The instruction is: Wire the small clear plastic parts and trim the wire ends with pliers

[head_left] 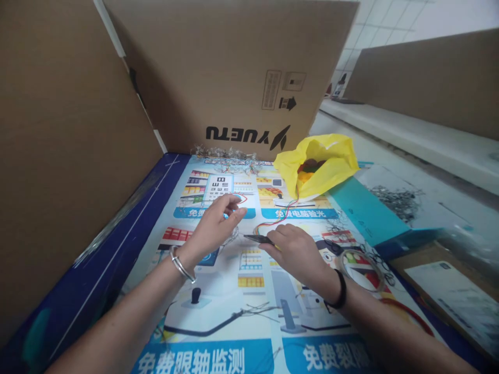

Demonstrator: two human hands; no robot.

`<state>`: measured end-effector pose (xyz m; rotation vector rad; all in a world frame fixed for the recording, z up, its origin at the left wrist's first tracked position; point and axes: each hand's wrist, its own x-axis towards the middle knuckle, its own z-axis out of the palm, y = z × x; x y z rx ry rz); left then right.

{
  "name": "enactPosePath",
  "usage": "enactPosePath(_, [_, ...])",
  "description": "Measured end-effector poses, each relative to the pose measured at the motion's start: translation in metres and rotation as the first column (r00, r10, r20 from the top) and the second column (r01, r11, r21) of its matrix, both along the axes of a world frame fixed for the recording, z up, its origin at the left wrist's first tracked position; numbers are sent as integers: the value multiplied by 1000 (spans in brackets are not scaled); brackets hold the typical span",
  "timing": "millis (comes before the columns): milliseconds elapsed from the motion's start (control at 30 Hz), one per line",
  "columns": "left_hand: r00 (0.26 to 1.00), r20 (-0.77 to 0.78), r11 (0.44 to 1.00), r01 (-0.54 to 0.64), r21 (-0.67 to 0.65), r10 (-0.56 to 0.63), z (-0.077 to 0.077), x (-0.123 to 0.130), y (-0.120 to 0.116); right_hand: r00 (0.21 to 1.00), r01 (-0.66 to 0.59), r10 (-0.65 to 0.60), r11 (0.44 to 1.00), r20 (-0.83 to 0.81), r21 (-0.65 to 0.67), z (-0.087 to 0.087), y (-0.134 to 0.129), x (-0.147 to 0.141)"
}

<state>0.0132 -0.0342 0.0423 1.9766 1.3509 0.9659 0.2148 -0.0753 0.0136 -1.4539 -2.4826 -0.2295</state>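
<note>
My left hand (pixel 218 221) is closed with thumb and fingers curled together. A thin red wire (pixel 245 198) loops out by its fingertips, and fine grey strands (pixel 232 236) show below the thumb. In my right hand (pixel 294 252) is a dark, pointed pair of pliers (pixel 253 238), its tip directed left, a short gap from the left hand. Its handles are mostly hidden by the palm, so whether the jaws are apart cannot be seen. Several coloured wires (pixel 278 221) trail from the yellow bag (pixel 286 163) down towards the space between both hands.
A cardboard panel (pixel 218 67) stands behind, another (pixel 58 130) at left. Wire scraps (pixel 230 154) pile at the back, with more dark ones (pixel 397 200) at right. A tape roll (pixel 362 270) lies beside my right wrist. A printed poster (pixel 218 317) covers the table.
</note>
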Motion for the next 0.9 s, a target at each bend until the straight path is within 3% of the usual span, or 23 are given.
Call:
enactPosePath(133, [974,228,980,51,-190,-7,-2,7,-3,989,61,-58,998,-134,15,8,4,10])
enactPosePath(233, [917,396,959,158,-234,-55,-1,8,-6,958,17,-61,988,-280,-155,10,7,15])
enactPosePath(333, [863,491,936,265,-233,-122,0,7,-8,876,-150,-54,914,-479,-377,10,10,16])
enactPosePath(433, [834,518,913,344,-219,-190,-1,6,-10,756,-315,-99,812,-648,-492,8,12,16])
enactPosePath(567, [838,515,921,326,-212,-178,0,7,-10,650,-447,-174,700,-740,-557,8,10,15])
enactPosePath(900, [885,443,946,253,-202,-142,2,8,-11,589,-521,-234,621,-773,-585,1,9,17])
